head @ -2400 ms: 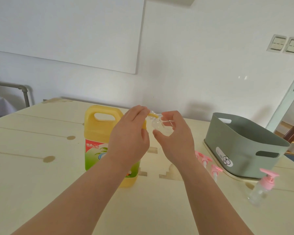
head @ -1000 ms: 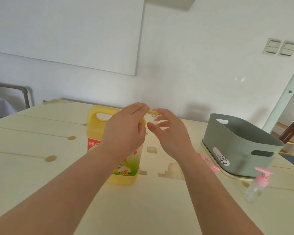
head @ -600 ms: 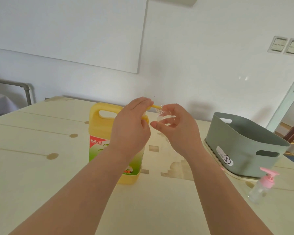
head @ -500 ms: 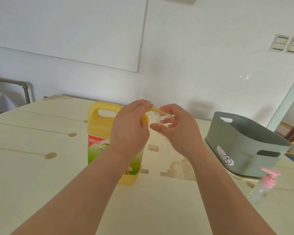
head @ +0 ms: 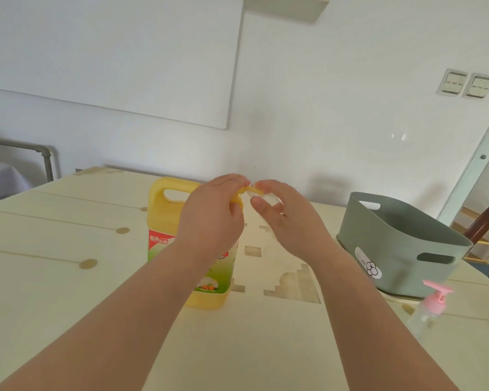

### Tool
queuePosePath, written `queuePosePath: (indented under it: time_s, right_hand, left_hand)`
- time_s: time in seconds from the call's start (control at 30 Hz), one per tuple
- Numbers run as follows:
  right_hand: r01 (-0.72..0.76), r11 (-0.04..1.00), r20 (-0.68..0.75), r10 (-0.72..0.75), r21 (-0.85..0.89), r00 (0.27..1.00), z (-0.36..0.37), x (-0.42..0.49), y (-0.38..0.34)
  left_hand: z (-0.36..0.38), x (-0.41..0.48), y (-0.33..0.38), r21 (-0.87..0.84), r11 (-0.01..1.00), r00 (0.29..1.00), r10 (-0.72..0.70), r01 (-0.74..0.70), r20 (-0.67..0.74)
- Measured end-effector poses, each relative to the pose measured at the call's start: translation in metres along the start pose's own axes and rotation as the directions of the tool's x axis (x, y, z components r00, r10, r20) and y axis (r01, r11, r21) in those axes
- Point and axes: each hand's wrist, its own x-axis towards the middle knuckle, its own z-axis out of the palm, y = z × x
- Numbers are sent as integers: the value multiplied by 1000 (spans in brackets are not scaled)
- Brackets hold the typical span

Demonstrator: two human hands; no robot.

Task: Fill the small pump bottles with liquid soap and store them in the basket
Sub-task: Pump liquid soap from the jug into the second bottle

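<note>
Count as found:

- Worktop (head: 54,292): one.
- Soap jug (head: 164,221), yellow: one.
- Basket (head: 401,241), grey-green: one, with two handle slots on view and one flower sticker.
- Pale board (head: 398,297) under the basket: one.
- Small bottles: two. One is a clear bottle (head: 268,200) in the right grip (head: 288,221). The other is a pink-pump bottle (head: 426,314) standing on the worktop.
- Pink pump heads on view: one.
- Grips: two, the left grip (head: 209,218) and the right.
- Wall switches (head: 453,81): two, side by side.
- White wall panel (head: 110,52): one.
- Grey pipe rail (head: 44,156): one, far left.
- Dark chair (head: 486,221): one, partly in view at the right edge.
</note>
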Motion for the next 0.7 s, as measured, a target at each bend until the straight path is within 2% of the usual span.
queuePosePath:
  time_s: [0.23,0.47,0.7]
  right_hand:
    - [51,996,109,-43,-71,993,-15,-3,-1]
    - [73,991,38,-69,-113,997,-6,-3,10]
    - [16,1000,-3,-16,-23,1000,-1,-5,20]
  left_hand:
    - [-6,0,-2,13,999,998,33,-33,46]
    - [9,-6,5,-17,999,998,-40,39,-50]
    - [18,-8,-7,118,993,997,27,-18,-77]
